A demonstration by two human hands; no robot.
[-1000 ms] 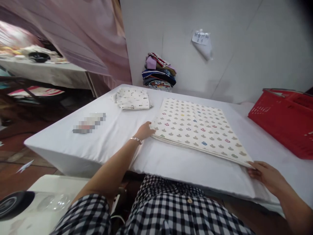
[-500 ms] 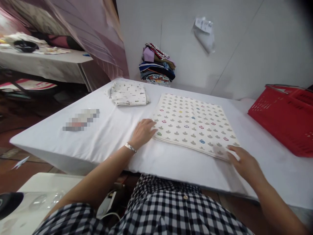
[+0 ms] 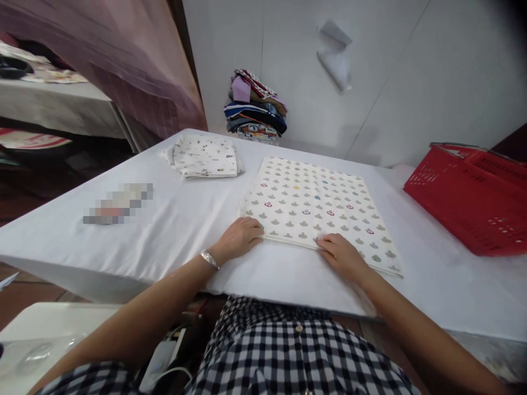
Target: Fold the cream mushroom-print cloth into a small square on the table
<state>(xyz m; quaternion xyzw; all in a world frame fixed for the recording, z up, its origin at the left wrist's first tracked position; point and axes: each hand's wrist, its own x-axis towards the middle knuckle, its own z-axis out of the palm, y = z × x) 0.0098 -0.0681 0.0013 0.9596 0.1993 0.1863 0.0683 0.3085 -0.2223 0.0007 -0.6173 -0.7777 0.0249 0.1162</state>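
Observation:
A folded white cloth (image 3: 313,203) with grey mushroom-like prints and a few coloured ones lies flat on the white-covered table (image 3: 185,236). At its near left corner, my left hand (image 3: 241,237) has its fingers closed on the fabric; a silver bracelet circles that wrist. My right hand (image 3: 341,255) pinches the near edge around its middle, thumb and fingers together. Layers of fabric show along that edge. Farther back on the left sits a second folded white cloth (image 3: 206,158) with small scattered prints, apart from both hands.
A red plastic basket (image 3: 465,203) stands on the right of the table. Behind the far edge rises a stack of folded coloured fabrics (image 3: 257,109). A blurred-out item (image 3: 119,204) lies on the left. A pink curtain (image 3: 156,77) hangs at the back left.
My right hand has moved left from the cloth's near right corner to the middle of its near edge. My left hand has shifted slightly nearer at the left corner. The view has turned slightly.

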